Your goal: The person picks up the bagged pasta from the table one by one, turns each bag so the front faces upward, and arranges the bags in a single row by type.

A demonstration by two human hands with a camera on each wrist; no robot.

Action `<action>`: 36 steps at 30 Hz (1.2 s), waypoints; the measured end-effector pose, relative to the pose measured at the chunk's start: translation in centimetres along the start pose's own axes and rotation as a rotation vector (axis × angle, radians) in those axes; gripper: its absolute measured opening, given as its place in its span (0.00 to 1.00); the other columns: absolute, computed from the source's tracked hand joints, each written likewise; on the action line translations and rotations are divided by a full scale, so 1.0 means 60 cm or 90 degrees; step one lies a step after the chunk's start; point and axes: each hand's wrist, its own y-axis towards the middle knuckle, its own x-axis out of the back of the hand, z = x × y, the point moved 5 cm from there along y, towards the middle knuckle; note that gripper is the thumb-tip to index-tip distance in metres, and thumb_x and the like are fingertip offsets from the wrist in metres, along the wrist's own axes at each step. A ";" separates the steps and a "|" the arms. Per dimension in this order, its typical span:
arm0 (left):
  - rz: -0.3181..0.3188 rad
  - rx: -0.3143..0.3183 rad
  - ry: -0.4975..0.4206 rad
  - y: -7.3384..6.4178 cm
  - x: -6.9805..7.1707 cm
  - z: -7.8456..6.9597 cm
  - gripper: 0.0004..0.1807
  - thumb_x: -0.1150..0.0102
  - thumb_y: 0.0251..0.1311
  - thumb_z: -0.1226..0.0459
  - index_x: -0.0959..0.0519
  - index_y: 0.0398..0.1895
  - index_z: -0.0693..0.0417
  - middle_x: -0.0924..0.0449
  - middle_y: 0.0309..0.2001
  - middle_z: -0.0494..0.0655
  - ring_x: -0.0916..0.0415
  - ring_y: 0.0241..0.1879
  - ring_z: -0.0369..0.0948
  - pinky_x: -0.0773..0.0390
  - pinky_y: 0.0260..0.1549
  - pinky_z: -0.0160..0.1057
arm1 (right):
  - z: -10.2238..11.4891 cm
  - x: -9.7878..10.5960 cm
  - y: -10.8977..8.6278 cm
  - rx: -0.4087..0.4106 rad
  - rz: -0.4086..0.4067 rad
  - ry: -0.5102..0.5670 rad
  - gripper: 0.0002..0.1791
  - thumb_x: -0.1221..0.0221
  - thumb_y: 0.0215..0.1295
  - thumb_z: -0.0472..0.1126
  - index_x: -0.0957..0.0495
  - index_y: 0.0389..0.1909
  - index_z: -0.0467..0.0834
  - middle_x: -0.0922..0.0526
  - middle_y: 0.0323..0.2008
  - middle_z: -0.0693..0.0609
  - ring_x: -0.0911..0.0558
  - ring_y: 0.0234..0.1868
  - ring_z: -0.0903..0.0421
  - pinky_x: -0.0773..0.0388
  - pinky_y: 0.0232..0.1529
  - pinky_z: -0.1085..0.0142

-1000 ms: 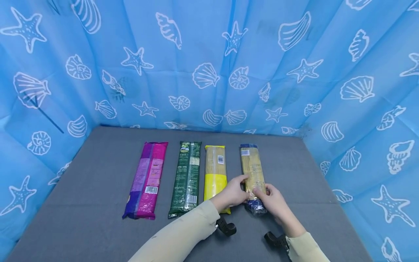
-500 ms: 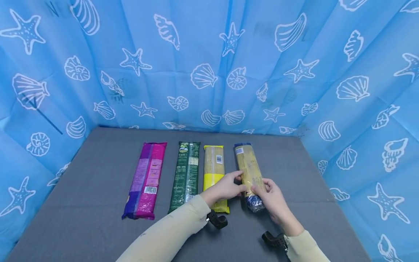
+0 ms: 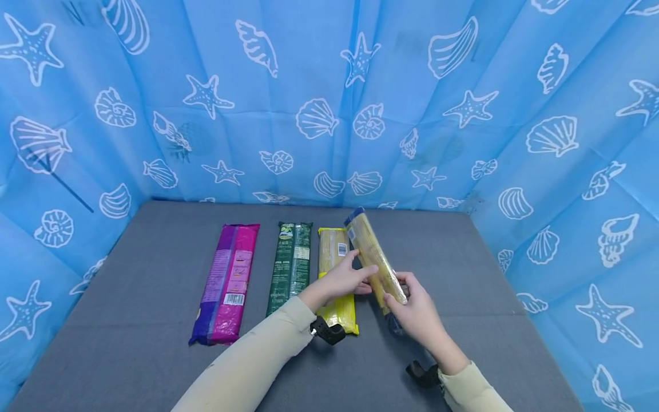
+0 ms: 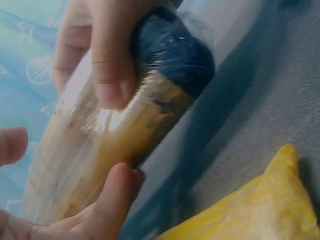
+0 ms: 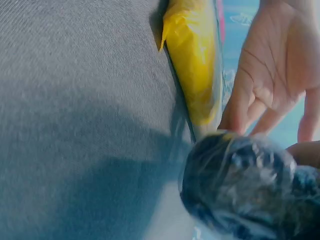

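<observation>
A long clear pack of noodles with dark blue ends [image 3: 366, 240] is tilted above the table, its far end leaning left over a yellow noodle pack [image 3: 337, 317]. My right hand [image 3: 419, 312] grips its near part, the thumb pressed on top, as the left wrist view shows on the pack [image 4: 150, 110]. At its left side my left hand [image 3: 337, 280] touches it with extended fingers, the thumb spread apart. In the right wrist view the dark blue end [image 5: 240, 185] is close up and blurred, with the left palm [image 5: 280, 75] behind.
A dark green spaghetti pack [image 3: 293, 257] lies left of the yellow one, partly under the left forearm. Farther left lies a pink and purple pack [image 3: 231, 274]. Grey cloth covers the table [image 3: 128, 320]. A blue curtain [image 3: 278, 114] hangs behind.
The blue-ended noodle pack has risen from the table and tilted, its far end swinging left. Both hands have moved left with it. The other packs stay put.
</observation>
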 end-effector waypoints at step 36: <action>-0.164 -0.058 -0.138 -0.021 0.054 0.018 0.36 0.49 0.68 0.62 0.54 0.73 0.53 0.27 0.54 0.67 0.19 0.45 0.56 0.18 0.40 0.47 | 0.032 -0.033 -0.015 0.234 -0.015 -0.010 0.13 0.41 0.68 0.39 0.21 0.52 0.44 0.19 0.51 0.51 0.24 0.47 0.56 0.24 0.44 0.60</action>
